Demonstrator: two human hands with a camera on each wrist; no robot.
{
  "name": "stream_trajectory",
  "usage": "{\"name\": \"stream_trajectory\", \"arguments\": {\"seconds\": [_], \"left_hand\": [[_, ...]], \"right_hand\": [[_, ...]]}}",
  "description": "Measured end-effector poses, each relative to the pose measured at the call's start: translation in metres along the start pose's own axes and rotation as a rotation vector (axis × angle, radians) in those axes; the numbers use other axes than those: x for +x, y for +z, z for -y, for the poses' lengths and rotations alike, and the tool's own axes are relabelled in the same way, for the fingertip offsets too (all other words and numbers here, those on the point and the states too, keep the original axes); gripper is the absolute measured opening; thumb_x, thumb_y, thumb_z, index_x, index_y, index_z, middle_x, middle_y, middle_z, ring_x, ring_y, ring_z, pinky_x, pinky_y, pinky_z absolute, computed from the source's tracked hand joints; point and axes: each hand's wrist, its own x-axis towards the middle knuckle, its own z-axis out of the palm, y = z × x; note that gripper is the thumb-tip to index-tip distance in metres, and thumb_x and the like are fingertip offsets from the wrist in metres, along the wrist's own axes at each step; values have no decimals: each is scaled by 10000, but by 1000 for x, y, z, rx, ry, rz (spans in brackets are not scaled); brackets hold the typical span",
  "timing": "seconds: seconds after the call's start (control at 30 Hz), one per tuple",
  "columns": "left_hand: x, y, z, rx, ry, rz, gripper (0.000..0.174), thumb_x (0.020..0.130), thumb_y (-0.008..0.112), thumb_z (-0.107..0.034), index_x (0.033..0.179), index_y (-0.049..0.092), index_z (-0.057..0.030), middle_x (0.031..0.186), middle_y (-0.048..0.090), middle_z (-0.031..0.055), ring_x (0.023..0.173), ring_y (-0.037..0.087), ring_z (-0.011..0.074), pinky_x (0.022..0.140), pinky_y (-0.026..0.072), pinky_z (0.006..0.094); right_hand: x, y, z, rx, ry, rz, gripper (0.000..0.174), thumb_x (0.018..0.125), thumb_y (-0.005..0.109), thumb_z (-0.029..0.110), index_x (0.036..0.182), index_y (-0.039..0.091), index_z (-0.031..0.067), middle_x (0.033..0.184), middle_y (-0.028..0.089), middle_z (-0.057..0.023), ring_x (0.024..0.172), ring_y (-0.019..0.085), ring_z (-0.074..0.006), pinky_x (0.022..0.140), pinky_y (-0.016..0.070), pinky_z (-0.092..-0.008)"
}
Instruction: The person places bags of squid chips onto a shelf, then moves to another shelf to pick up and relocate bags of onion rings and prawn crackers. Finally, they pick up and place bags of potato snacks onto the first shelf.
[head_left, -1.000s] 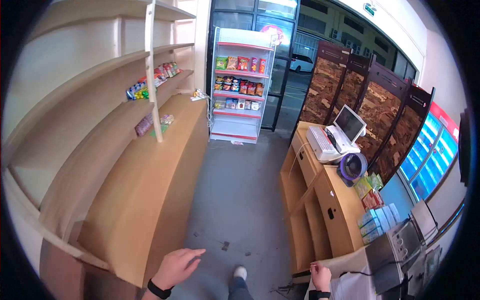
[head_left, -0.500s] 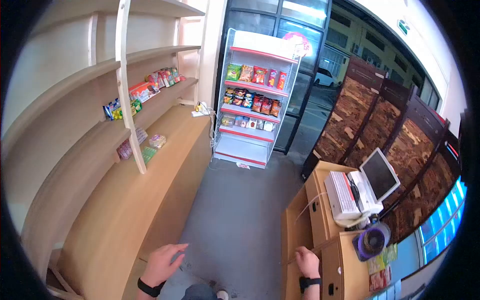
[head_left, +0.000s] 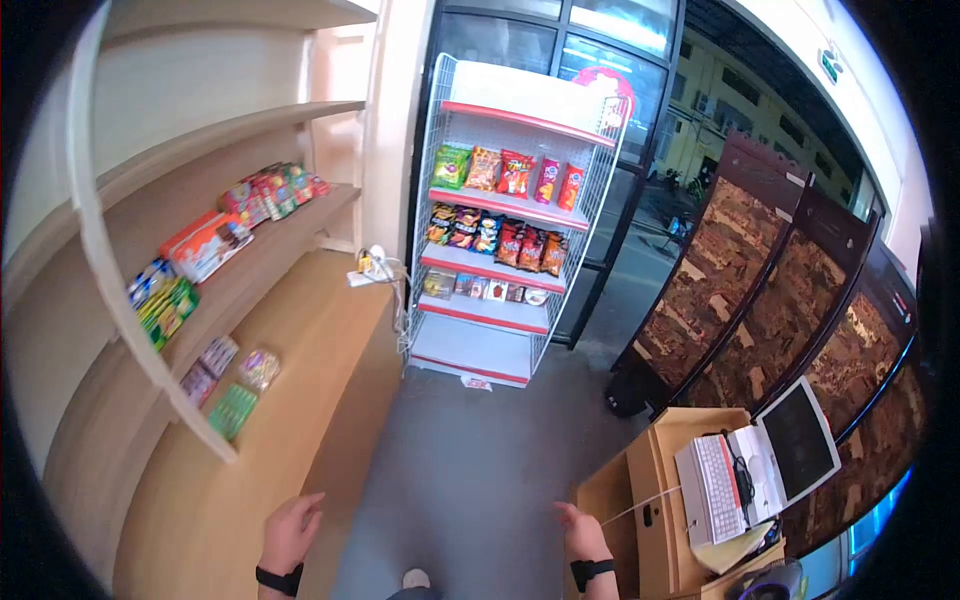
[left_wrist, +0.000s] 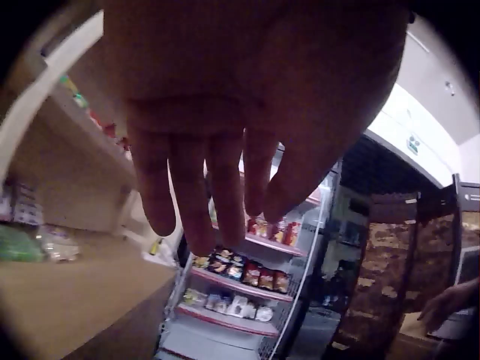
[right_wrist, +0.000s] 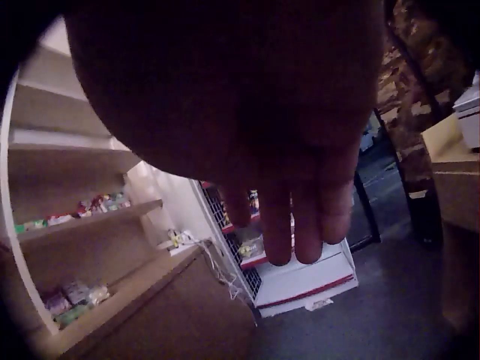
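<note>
My left hand (head_left: 289, 533) hangs low beside the long wooden counter (head_left: 285, 400), holding nothing; the left wrist view shows its fingers extended. My right hand (head_left: 583, 532) is held low near the wooden desk (head_left: 672, 500), also with nothing in it, its fingers reaching downward in the right wrist view. Ahead stands a white wire display rack (head_left: 470, 345) with red-edged shelves. Bags of chips (head_left: 515, 172) stand on an upper shelf, more dark and red snack bags (head_left: 508, 243) below, and small tubs and packs (head_left: 497, 290) lower down.
Left wall shelves hold an orange box (head_left: 205, 245), colourful packets (head_left: 275, 193) and green packs (head_left: 168, 310). A power strip (head_left: 372, 268) with cables sits at the counter's far end. On the right are a white keyboard (head_left: 718, 485), a monitor (head_left: 800, 440) and a folding screen (head_left: 730, 270).
The view has moved forward, so the display rack and left shelves look nearer. The items on the desk's near end have slipped out of view. Both hands remain low and hold nothing.
</note>
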Motion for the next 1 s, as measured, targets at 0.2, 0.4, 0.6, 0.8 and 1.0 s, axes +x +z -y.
{"name": "stream_trajectory", "arguments": {"seconds": [0.2,0.4,0.6,0.8,1.0], "left_hand": [[195,75,-65,-69,277,217,243,853,604,-166,1086,637,-105,948,661,102,888,635,273,768,512,356],[334,159,-68,-160,270,326,254,864,604,-170,1099,639,-81,1006,656,127,940,625,297,800,502,357],[464,190,-62,-109,156,148,262,846,624,-142,1099,640,-76,980,665,122,907,642,284,793,510,355],[571,194,-68,-142,9,14,271,828,623,-98,1098,635,-73,965,662,120,914,637,273,812,503,357],[677,224,-19,-186,-26,-82,284,819,628,-87,1103,638,-71,949,656,131,895,637,288,803,502,354]], "right_hand": [[123,-12,-31,36,58,-180,346,802,471,-28,1089,629,81,955,671,-168,904,652,-325,775,516,-398],[260,-5,-86,-84,208,-186,153,782,525,53,847,664,63,831,668,-170,825,643,-356,724,515,-411],[448,-53,-120,-102,97,-289,79,723,545,52,665,586,18,736,628,-197,746,627,-368,649,493,-422],[656,-86,-59,-225,-180,-197,64,751,524,48,701,551,18,738,595,-189,737,591,-389,631,470,-450],[793,-81,39,78,-364,-145,58,737,493,-12,691,516,16,710,577,-182,718,587,-383,615,461,-431]]}}
